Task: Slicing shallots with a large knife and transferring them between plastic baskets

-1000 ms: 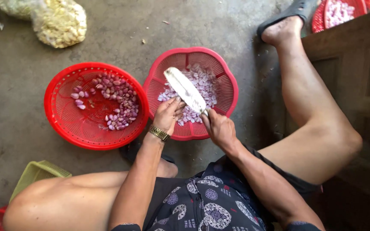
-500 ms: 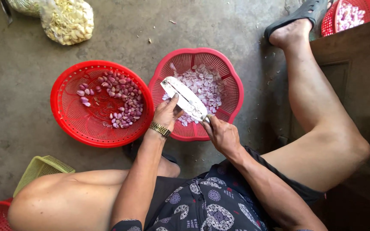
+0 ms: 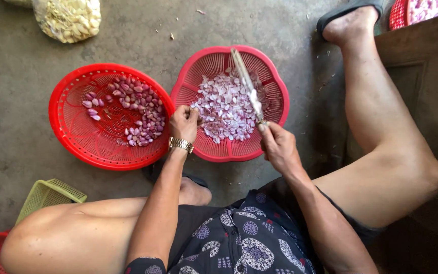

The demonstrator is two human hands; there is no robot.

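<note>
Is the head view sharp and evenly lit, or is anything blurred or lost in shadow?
Head view: soft, even daylight, no glare; the two red baskets and shallots read clearly; the knife in the right hand is slightly motion-smeared; the dark wooden furniture on the right sits in shade.

A home yard or back kitchen floor used for food prep. The person sits low on a bare concrete floor (image 3: 280, 30), barefoot beside a sandal (image 3: 348, 9). Red plastic baskets (image 3: 67, 137) of shallots stand on it, with a bag of peeled garlic (image 3: 69, 18) and a wooden cabinet (image 3: 422, 66) alongside.
</note>
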